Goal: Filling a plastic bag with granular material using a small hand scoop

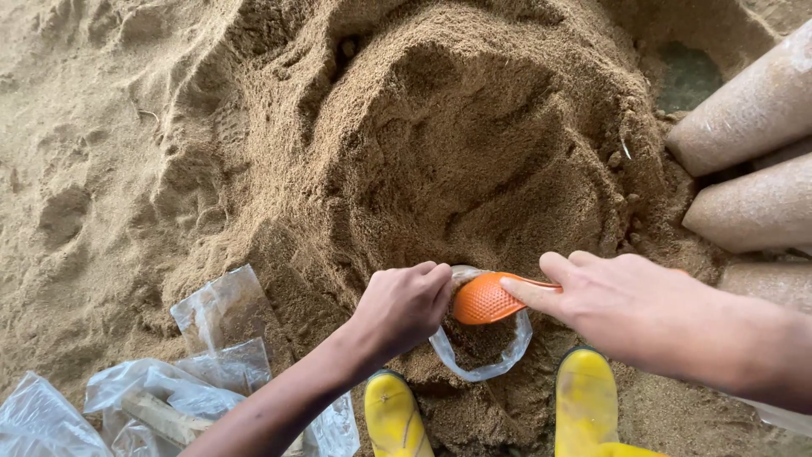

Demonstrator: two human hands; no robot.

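Two hands work at the near foot of one sawdust heap (pixel 474 144). The left hand (pixel 404 305) grips the rim of one clear bag (pixel 491 360); the right hand (pixel 617 309) grips one orange scoop (pixel 484 298) over the bag's mouth. Two yellow boots (pixel 584 398) flank it. Three filled bags (pixel 753 161) crowd the right edge; loose empty bags (pixel 211 338) lie at the near-left corner.

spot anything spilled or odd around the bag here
Nothing stands out. The left hand holds the bag open while the right hand tips the orange scoop over it; any spill would blend into the pile.

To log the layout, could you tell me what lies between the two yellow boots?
In the head view, only loose brown sawdust lies between the left boot and right boot.
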